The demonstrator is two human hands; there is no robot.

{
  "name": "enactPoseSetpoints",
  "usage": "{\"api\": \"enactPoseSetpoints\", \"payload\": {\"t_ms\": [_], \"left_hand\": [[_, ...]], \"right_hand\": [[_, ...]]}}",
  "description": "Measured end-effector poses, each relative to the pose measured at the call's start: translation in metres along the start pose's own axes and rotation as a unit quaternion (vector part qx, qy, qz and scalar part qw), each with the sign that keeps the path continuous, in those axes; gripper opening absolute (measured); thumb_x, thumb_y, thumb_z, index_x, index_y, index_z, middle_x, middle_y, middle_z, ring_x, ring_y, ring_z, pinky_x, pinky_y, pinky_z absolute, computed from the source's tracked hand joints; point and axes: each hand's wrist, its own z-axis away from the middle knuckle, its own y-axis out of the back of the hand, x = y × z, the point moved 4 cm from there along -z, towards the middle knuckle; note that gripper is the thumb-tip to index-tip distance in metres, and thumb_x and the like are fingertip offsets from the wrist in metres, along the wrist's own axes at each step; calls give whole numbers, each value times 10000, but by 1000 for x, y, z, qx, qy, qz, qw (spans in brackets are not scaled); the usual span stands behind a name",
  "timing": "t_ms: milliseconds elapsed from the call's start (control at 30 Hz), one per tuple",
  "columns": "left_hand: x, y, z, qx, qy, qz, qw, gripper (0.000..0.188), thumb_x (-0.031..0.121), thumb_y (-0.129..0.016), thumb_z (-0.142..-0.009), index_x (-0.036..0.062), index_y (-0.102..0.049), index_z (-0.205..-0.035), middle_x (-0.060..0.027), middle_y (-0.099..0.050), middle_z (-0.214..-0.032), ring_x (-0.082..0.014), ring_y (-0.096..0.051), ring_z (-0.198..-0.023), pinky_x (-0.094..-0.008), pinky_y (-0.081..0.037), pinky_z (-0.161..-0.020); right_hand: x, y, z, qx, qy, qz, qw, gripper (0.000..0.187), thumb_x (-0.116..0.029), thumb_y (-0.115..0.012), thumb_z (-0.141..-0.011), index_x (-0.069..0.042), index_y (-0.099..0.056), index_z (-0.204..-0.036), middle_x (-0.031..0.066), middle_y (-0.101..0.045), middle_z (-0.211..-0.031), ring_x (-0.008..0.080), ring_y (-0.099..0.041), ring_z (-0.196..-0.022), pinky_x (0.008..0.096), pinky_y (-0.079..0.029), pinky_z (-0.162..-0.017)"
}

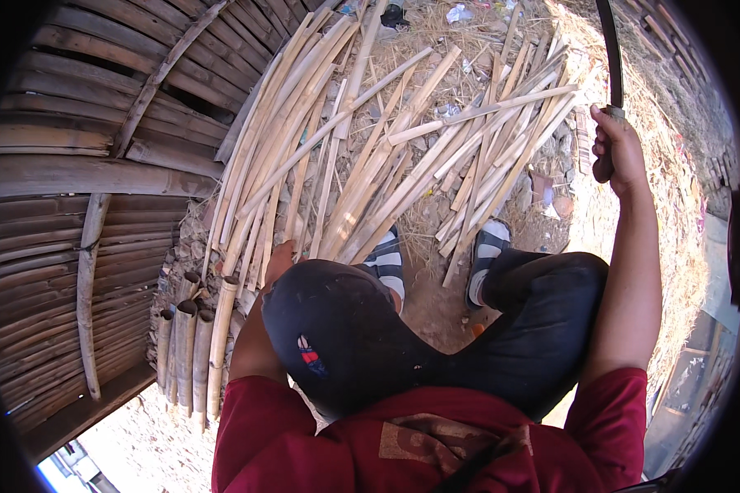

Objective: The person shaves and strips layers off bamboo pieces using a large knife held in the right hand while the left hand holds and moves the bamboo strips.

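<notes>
A long knife (614,62) is clasped in the right hand (623,152), its handle wrapped by the fingers and its dark blade pointed up and away from the body, to the right of the split bamboo strips (378,181). The left hand (279,260), well apart from the right, is placed beside the near ends of the left-hand strips; it is partly hidden by the knee (308,308), so whether anything is gripped cannot be told. Bamboo tubes (184,349) are seen near the left forearm.
</notes>
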Motion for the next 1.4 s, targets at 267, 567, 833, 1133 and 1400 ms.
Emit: {"api": "enactPoseSetpoints", "payload": {"t_ms": [267, 567, 833, 1133, 1400], "left_hand": [[55, 0, 29, 132, 4, -17, 991, 574, 384, -776, -890, -16, -623, -1273, -285, -655, -1210, -455, -634, -1158, -528, -500, -1002], [42, -6, 33, 153, 76, -7, 985, 570, 396, -770, -893, -12, -628, -1265, -281, -659, -1204, -455, -640, -1145, -531, -505, -991], [30, -2, 38, 157, 129, 9, 979, 567, 407, -765, -896, -8, -631, -1258, -279, -663, -1199, -455, -645, -1133, -534, -510, -981], [23, 5, 42, 169, 173, 27, 970, 564, 419, -759, -898, -5, -636, -1250, -275, -667, -1192, -454, -651, -1120, -537, -515, -970], [14, 18, 45, 177, 210, 32, 961, 562, 429, -754, -901, -1, -639, -1243, -273, -670, -1187, -454, -656, -1108, -539, -520, -961]], "right_hand": [[4, -11, -4, -20, 1, 15, 1000, 323, -352, -812, -900, -124, -591, -958, -61, -494, -739, 62, -457, -605, 221, -371, -553], [6, -9, -3, -29, 29, 76, 996, 316, -353, -805, -896, -100, -615, -896, -41, -514, -717, 80, -472, -602, 249, -377, -565], [4, -8, 1, -20, 34, 94, 995, 374, -404, -805, -878, -104, -586, -835, -21, -520, -704, 103, -492, -621, 274, -390, -586], [7, -5, -2, -27, 35, 101, 994, 382, -410, -794, -889, -121, -558, -804, -23, -506, -699, 96, -473, -616, 285, -377, -562], [0, -10, 6, -32, 36, 92, 995, 360, -406, -786, -897, -110, -585, -849, -32, -500, -699, 90, -467, -618, 276, -379, -568]]}}
